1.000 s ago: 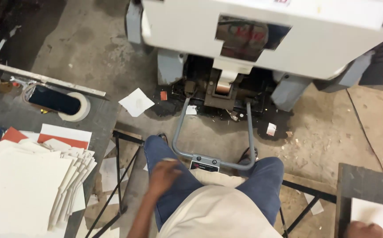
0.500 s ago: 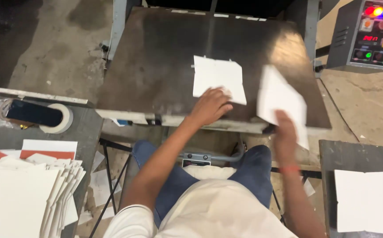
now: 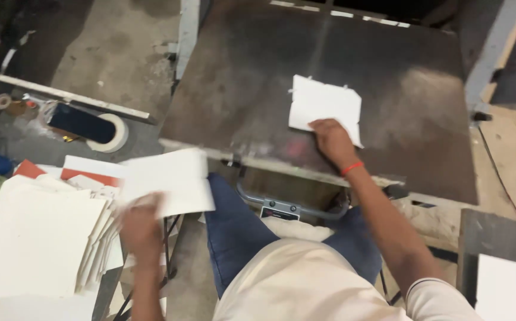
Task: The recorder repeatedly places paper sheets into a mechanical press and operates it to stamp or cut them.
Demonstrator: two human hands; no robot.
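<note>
Dark metal plate in front, cluttered side table to the left

The worn metal plate [image 3: 258,89] carries one white sheet [image 3: 324,107] with notched edges, lying right of its middle. On the side table [image 3: 20,142] lie a stack of white sheets [image 3: 32,238], fanned at its right edge, a red card [image 3: 85,175] partly under it, a roll of tape [image 3: 112,135] and a dark flat object [image 3: 79,122] across the roll. At lower right, a second dark table [image 3: 490,232] holds another white pile [image 3: 507,285].

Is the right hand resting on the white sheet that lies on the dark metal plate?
Yes, the right hand presses on the lower edge of the white sheet, which lies flat on the dark metal plate.
</note>
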